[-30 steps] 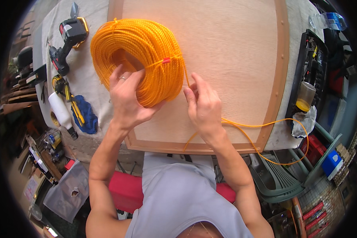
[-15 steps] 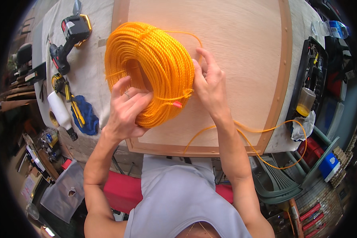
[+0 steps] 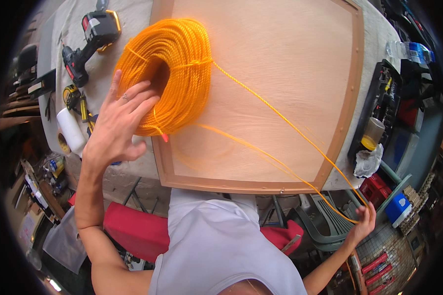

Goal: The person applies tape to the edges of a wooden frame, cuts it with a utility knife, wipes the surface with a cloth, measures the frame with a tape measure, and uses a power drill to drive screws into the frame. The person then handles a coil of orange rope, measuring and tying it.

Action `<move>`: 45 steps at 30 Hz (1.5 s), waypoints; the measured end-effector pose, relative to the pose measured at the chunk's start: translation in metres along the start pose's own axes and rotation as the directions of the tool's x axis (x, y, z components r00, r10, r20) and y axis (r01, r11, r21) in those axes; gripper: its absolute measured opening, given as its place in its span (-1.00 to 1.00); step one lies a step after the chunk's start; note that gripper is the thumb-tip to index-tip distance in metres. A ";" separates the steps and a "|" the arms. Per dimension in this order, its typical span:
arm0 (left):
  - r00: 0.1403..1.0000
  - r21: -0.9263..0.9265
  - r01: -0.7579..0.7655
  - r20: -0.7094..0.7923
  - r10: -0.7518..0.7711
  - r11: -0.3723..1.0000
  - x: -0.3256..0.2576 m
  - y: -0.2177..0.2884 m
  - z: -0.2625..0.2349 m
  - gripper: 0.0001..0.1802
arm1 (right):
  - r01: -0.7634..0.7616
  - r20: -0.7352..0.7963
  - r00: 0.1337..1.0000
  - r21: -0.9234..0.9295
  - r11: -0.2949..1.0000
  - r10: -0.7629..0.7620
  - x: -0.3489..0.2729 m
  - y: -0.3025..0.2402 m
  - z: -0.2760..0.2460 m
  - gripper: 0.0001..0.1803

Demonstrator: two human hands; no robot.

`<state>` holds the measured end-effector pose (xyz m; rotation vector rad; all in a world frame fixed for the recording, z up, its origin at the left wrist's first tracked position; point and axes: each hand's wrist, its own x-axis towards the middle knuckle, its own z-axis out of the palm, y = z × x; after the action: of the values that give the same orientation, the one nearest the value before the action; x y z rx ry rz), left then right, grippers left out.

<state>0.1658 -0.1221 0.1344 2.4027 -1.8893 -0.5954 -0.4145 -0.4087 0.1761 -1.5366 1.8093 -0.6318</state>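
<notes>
A thick coil of orange twisted rope (image 3: 189,93) stands on the far left part of a framed wooden panel, partly over its left edge. My left hand (image 3: 118,120) lies against the coil's near left side with fingers stretched and spread, some reaching over its hollow middle. Far out to the right, my right hand (image 3: 364,221) is closed on the rope's loose length, beyond the panel's near right corner. One taut strand (image 3: 280,115) runs from the coil's right side to that hand, and a second, blurred strand sags below it. A red-tipped rope end sticks out at the coil's bottom.
The wooden panel (image 3: 261,186) lies on a cloth-covered table. On the left are a cordless drill (image 3: 86,49), a tape measure (image 3: 71,96) and a white roll (image 3: 71,130). A black tool tray (image 3: 381,98), yellow-bottomed cup (image 3: 372,133) and bottle (image 3: 411,50) line the right edge.
My right hand has swung from the coil far to the lower right, drawing the rope out straight. The coil has shifted left and turned, and my left hand's fingers have spread.
</notes>
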 end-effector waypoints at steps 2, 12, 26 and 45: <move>0.996 0.001 0.052 -0.066 -0.052 0.999 0.005 0.006 0.005 -0.33 | -0.110 -0.162 0.979 0.112 0.988 0.127 -0.012 0.013 -0.050 -0.65; 0.933 0.114 0.049 -0.360 -0.005 0.992 0.010 -0.008 -0.024 -0.56 | -0.327 -0.617 0.681 0.225 0.918 0.394 -0.045 0.096 -0.205 -0.68; 0.647 0.284 0.745 -0.531 -0.548 0.604 0.003 -0.264 -0.097 -0.32 | -0.211 0.383 0.924 0.513 0.832 -0.002 -0.052 -0.007 -0.066 -0.67; 0.986 -0.848 -0.168 -0.148 0.080 0.503 0.103 0.149 0.056 -0.22 | -0.702 0.667 0.580 0.701 0.129 -0.468 0.034 -0.255 0.260 -0.68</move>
<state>0.0294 -0.2467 0.0915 1.5600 -1.2096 -1.0693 -0.0553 -0.4748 0.1860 -0.3639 0.3432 -0.6215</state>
